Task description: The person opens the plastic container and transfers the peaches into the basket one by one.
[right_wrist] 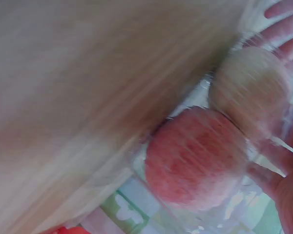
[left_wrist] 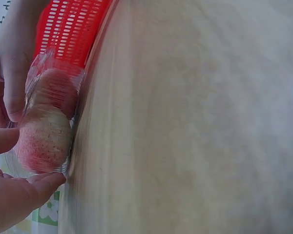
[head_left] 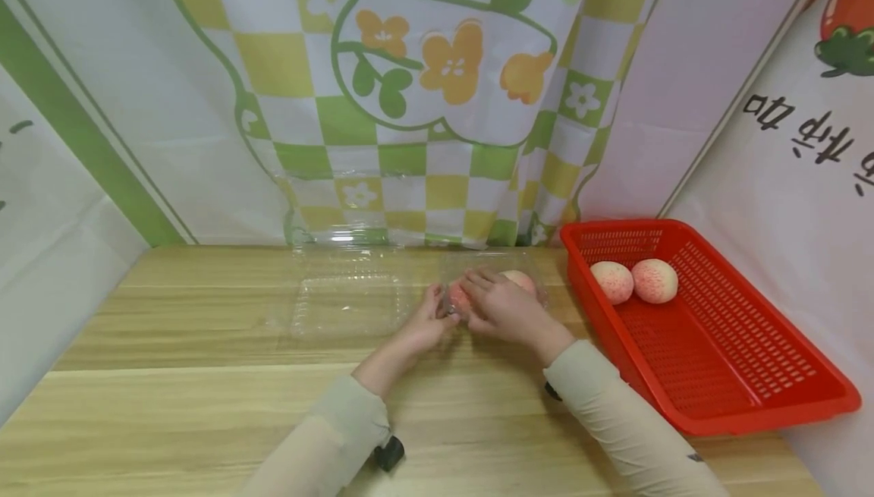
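At the back hangs a white cloth curtain with green and yellow checks and orange flowers (head_left: 382,87), and in front of it is a light brown wooden tabletop (head_left: 205,406). On the white wall at the right (head_left: 785,171) there is a red tomato picture and some black writing. A person in pale long sleeves (head_left: 608,406) reaches in with two bare hands. Near the back of the tabletop, between the hands, is a small clear plastic box (left_wrist: 63,73) with two round pink and cream peaches (right_wrist: 198,158) side by side inside it. See-through plastic goes over the peaches. The left hand (head_left: 433,319) has the left end of this box in its grip, with the thumb on one side and the fingers on the other. The right hand (head_left: 508,307) lies over the box, its grip loose and its fingers rather straight, touching the plastic. To the left sits another clear plastic box (head_left: 348,330), with its lid up at the back. To the right is a long red plastic basket with little holes (head_left: 771,330). Two more pink and cream peaches (head_left: 655,281) sit together at its far end, touching each other.
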### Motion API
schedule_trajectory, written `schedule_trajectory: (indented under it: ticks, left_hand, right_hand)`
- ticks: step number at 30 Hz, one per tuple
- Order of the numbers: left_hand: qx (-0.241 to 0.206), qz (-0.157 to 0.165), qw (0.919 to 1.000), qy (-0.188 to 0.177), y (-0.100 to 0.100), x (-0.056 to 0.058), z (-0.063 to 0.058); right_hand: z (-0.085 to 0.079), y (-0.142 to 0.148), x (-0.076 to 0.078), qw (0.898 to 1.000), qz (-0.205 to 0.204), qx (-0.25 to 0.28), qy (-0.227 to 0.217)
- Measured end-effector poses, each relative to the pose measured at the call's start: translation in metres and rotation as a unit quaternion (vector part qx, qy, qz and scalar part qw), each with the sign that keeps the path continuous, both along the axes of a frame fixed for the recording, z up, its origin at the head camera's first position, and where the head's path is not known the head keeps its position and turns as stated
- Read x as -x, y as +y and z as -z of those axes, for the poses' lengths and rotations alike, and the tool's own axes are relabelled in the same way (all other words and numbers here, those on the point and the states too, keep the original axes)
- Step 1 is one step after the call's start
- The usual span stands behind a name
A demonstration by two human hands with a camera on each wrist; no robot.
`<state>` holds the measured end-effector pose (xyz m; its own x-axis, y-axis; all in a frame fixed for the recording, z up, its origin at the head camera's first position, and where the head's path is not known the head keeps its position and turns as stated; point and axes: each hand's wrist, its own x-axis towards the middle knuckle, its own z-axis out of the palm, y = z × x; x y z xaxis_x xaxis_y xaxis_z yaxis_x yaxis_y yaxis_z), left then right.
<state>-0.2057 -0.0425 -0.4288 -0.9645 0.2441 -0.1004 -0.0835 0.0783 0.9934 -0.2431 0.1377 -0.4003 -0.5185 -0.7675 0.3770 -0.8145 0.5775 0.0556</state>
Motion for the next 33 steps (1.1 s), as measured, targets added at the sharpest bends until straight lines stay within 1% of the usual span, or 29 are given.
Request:
schedule_trajectory:
  ticks: [3,8,11,13,17,19,22,24,26,29,31,33]
  left_hand:
    - [-0.001,-0.001,1.0000,-0.006,-0.001,0.001,-0.001]
    - [-0.003,-0.011,0.9997,-0.020,-0.004,0.001,-0.003]
    - [0.003,-0.020,0.9993,-0.033,-0.006,-0.001,-0.006]
    - [0.009,-0.022,0.9991,-0.034,-0.008,-0.002,-0.008]
    - [0.012,-0.027,0.9990,-0.033,-0.009,-0.004,-0.008]
    - [0.014,-0.033,0.9988,-0.033,-0.010,-0.005,-0.007]
    - [0.015,-0.041,0.9984,-0.035,-0.010,-0.007,-0.006]
    - [0.013,-0.048,0.9981,-0.036,-0.011,-0.007,-0.006]
    - [0.008,-0.052,0.9981,-0.033,-0.011,-0.008,-0.006]
    - [0.008,-0.056,0.9981,-0.025,-0.011,-0.008,-0.005]
    - [0.010,-0.058,0.9980,-0.020,-0.011,-0.008,-0.004]
    - [0.011,-0.058,0.9982,-0.016,-0.010,-0.007,-0.004]
  right_hand:
    - [0.005,0.000,0.001,0.999,-0.012,0.012,0.031]
    - [0.010,-0.002,0.004,0.998,-0.028,0.018,0.060]
    - [0.012,-0.006,0.006,0.994,-0.044,0.018,0.095]
    - [0.014,-0.008,0.008,0.992,-0.053,0.027,0.114]
    - [0.016,-0.010,0.009,0.988,-0.066,0.057,0.124]
    - [0.016,-0.011,0.008,0.988,-0.071,0.064,0.125]
    - [0.017,-0.013,0.007,0.988,-0.077,0.065,0.119]
    - [0.016,-0.013,0.007,0.990,-0.077,0.061,0.104]
    - [0.015,-0.013,0.007,0.993,-0.072,0.052,0.081]
    - [0.012,-0.011,0.006,0.997,-0.060,0.036,0.028]
    - [0.010,-0.008,0.006,0.998,-0.055,0.030,-0.006]
    - [0.007,-0.003,0.007,0.998,-0.050,0.032,-0.021]
